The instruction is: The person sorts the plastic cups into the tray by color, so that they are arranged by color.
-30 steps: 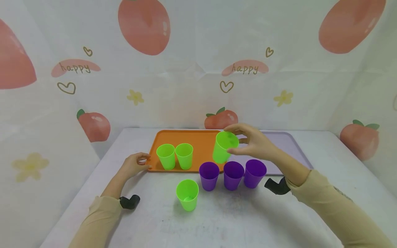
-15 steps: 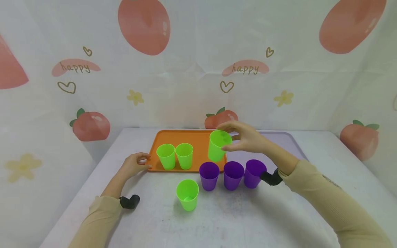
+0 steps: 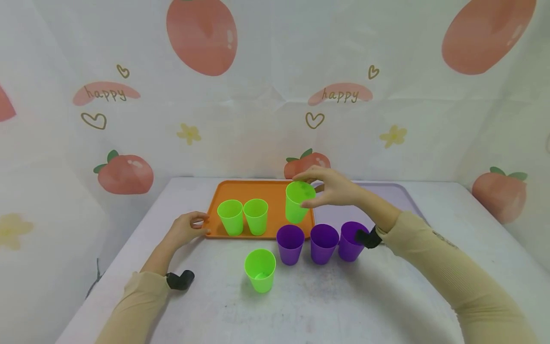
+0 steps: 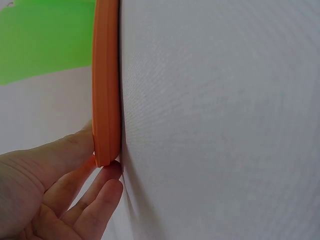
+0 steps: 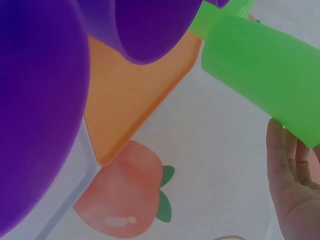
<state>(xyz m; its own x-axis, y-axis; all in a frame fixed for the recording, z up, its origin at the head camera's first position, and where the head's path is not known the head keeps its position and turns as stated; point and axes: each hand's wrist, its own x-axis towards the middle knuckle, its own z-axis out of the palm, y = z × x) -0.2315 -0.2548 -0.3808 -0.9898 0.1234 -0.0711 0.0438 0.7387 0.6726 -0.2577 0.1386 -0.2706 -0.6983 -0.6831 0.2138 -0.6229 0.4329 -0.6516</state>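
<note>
My right hand (image 3: 333, 187) grips a lime-green cup (image 3: 295, 208) near its rim, thumb in front and fingers behind. This cup is raised over the right part of the orange tray (image 3: 275, 191); the right wrist view shows the held cup (image 5: 265, 70) clear of the tray. Two more green cups (image 3: 232, 219) (image 3: 256, 219) stand upright side by side on the tray's left half. My left hand (image 3: 182, 230) holds the tray's front left corner, thumb and curled fingers against the edge in the left wrist view (image 4: 75, 190).
Three purple cups (image 3: 290, 246) (image 3: 323, 244) (image 3: 350, 241) stand in a row before the trays. A single green cup (image 3: 260, 272) is nearer me. The pale lilac tray (image 3: 386, 196) lies right of the orange one. A patterned cloth (image 3: 258, 119) hangs behind the table.
My right hand has carried the green cup a little to the left, from the boundary between the trays to over the orange tray. The left hand stays at the tray corner.
</note>
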